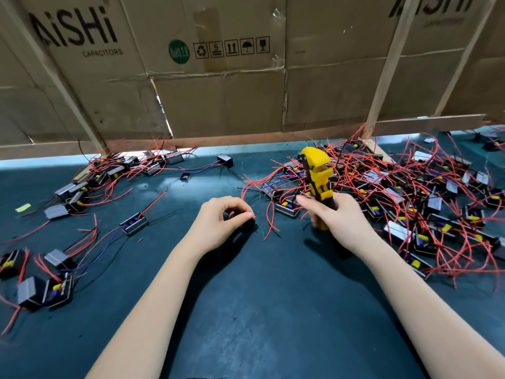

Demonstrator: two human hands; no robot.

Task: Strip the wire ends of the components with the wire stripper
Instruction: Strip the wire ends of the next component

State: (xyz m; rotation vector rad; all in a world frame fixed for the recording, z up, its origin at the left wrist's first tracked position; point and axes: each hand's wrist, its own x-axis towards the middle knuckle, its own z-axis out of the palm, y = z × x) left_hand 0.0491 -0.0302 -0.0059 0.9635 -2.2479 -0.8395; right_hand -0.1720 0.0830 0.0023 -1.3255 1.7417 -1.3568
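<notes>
My right hand grips the handles of a yellow and black wire stripper, held upright with its jaws pointing up. My left hand curls over a small black component lying on the dark green mat; the fingers hide most of it. Red wires trail from that spot toward the stripper. A large tangled pile of black components with red wires lies right of and behind the stripper.
More components with red, blue and black wires are scattered at the back left and along the left edge. A single component lies left of my left hand. A cardboard wall with wooden struts closes the far side.
</notes>
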